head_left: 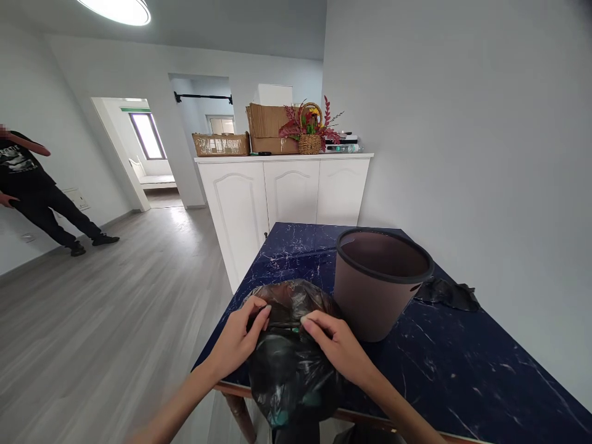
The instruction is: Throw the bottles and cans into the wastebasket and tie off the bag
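A full black plastic bag (296, 364) hangs over the near edge of the dark blue marbled table (444, 351), with greenish contents faintly showing through. My left hand (240, 336) pinches the bag's gathered plastic on the left side. On the right side my right hand (340, 345) pinches it too, thumb and fingers together. Between the hands the plastic is stretched, with a small green spot at the opening. Just beyond my right hand stands a brown bin (370, 302) with a dark rim, upright; no liner shows in it.
Crumpled black plastic (448, 293) lies right of the bin by the wall. Behind the table, a white cabinet (291, 191) holds cardboard boxes (271, 126) and a flower basket (309, 143). A person (34, 185) in black stands at the far left.
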Motion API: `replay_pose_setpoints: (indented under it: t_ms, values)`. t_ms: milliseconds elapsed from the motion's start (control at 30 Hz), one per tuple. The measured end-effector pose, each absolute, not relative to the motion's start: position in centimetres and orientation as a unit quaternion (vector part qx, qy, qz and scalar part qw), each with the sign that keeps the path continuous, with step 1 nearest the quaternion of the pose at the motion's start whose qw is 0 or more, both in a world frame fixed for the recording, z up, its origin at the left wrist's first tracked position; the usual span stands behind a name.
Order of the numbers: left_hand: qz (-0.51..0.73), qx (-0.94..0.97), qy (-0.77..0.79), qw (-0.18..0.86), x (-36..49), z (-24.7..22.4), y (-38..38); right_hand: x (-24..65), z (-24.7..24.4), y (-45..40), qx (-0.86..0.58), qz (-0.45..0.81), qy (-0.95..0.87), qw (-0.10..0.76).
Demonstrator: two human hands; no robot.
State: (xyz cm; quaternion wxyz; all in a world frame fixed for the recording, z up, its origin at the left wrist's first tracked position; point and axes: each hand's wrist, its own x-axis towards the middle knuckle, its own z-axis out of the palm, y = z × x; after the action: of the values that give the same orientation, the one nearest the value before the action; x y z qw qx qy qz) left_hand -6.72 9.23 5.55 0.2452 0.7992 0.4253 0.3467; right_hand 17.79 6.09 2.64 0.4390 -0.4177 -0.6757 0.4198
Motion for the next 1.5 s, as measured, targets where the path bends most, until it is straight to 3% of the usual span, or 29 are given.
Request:
replay_pose_setpoints:
  t_ms: [267,467,633,867,1067,1200,1400,1500]
  values:
    - [0.399,0.769,0.387,0.317,-4.7,12.2,6.9,17.6,5.9,5.3,-0.310,0.534,-0.614,0.491]
    - [0.415,0.799,0.383,0.206,-3.7,13.1,6.8,17.3,5.9,5.2,-0.272,0.553,-0.566,0.548]
    - [0.343,0.844,0.376,0.168,-3.3,13.6,6.7,17.4,6.0,5.6,-0.299,0.594,-0.530,0.526]
    - [0.260,0.900,0.324,0.135,-1.4,14.1,6.1,15.4,4.1,6.0,-0.407,0.455,-0.493,0.620]
    - [0.281,0.893,0.338,0.101,-0.7,13.9,6.6,15.8,3.4,4.1,-0.378,0.502,-0.554,0.546]
    - [0.273,0.899,0.322,0.118,0.0,14.4,6.4,15.8,4.3,3.7,-0.321,0.523,-0.616,0.494]
    - [0.297,0.866,0.357,0.186,-0.3,12.7,6.1,15.0,4.4,5.0,-0.334,0.493,-0.569,0.567]
    - [0.271,0.845,0.383,0.258,-1.6,10.3,6.7,15.5,4.0,5.3,-0.335,0.524,-0.549,0.558]
